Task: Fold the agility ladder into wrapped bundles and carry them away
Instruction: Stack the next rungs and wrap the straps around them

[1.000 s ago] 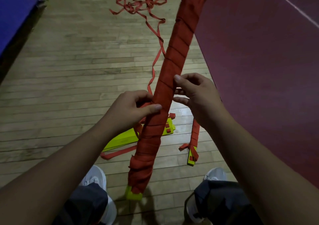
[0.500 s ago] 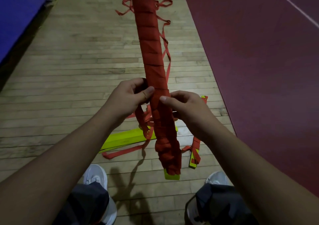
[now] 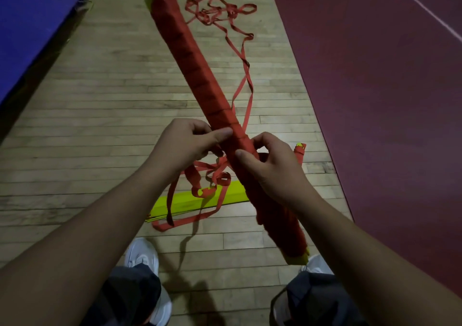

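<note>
Person turns a red wrapped bundle [image 3: 197, 68] of agility ladder in mid-air above a wooden floor [image 3: 100, 101].

The bundle, upright half a second ago, now slants from far left to near right, a sign that the wrapping is probably being wound on. The left hand [image 3: 186, 145] has a closed grip, thumb pinching the bundle's middle. The right hand [image 3: 275, 173] curls round it just below. The loose strap [image 3: 246, 81] trails to a far tangle, and yellow rungs [image 3: 190, 200] lie unwrapped below, so carrying looks some way off.
</note>
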Action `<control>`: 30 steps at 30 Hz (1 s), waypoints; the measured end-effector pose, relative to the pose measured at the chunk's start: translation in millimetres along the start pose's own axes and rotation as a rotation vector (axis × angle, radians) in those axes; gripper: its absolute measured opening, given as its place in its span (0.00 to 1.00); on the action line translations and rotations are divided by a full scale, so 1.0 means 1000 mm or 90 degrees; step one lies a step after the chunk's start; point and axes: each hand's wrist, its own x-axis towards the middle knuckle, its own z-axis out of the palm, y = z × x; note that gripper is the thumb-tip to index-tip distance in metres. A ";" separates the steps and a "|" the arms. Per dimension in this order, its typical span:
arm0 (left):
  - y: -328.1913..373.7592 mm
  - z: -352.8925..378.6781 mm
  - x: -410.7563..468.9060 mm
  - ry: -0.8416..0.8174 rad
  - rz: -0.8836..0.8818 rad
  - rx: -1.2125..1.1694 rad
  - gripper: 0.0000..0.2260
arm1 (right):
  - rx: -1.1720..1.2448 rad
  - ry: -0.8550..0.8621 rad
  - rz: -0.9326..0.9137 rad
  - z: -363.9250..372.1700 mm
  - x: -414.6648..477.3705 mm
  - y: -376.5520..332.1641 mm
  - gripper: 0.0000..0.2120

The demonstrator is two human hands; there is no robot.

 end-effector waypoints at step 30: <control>0.005 -0.018 0.008 -0.065 0.047 -0.029 0.05 | 0.312 -0.022 0.039 -0.011 -0.002 -0.012 0.09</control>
